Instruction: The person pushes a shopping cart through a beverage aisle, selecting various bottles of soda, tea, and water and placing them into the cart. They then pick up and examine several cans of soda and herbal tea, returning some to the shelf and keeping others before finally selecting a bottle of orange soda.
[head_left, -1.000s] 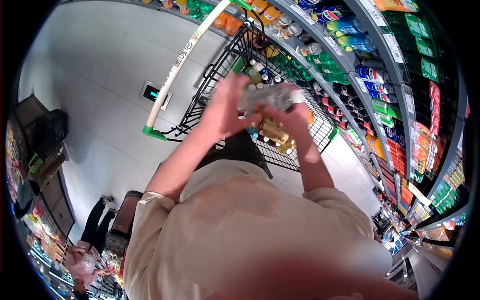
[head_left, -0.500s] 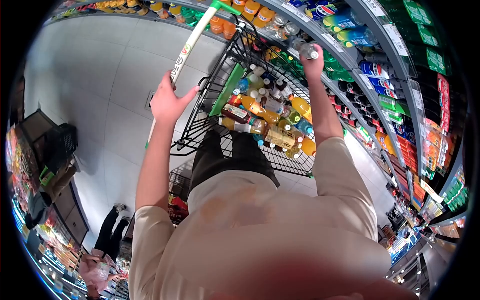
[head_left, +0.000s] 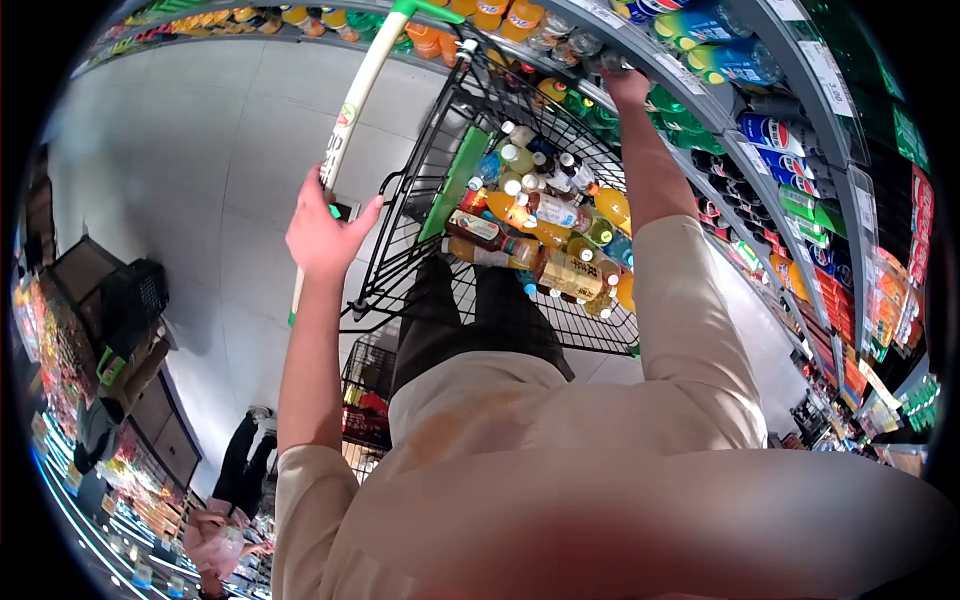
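Observation:
My left hand is on the white cart handle, fingers around the bar and thumb sticking out to the side. My right hand reaches over the cart's far side to the lower drinks shelf. Its fingers are around a clear bottle, mostly hidden by the hand and the shelf edge. Between my arms, the black wire shopping cart holds several drink bottles lying in a heap, among them an orange juice bottle and a dark bottle with a label.
Shelves curve along the right, with Pepsi bottles and a price-tag rail. Orange soda bottles stand beyond the cart. Pale floor tiles lie to the left. A person in pink stands behind at lower left.
My right hand has moved up and inward to the shelf with the clear bottle, which now shows less. My left hand stays on the handle, slightly lower in view.

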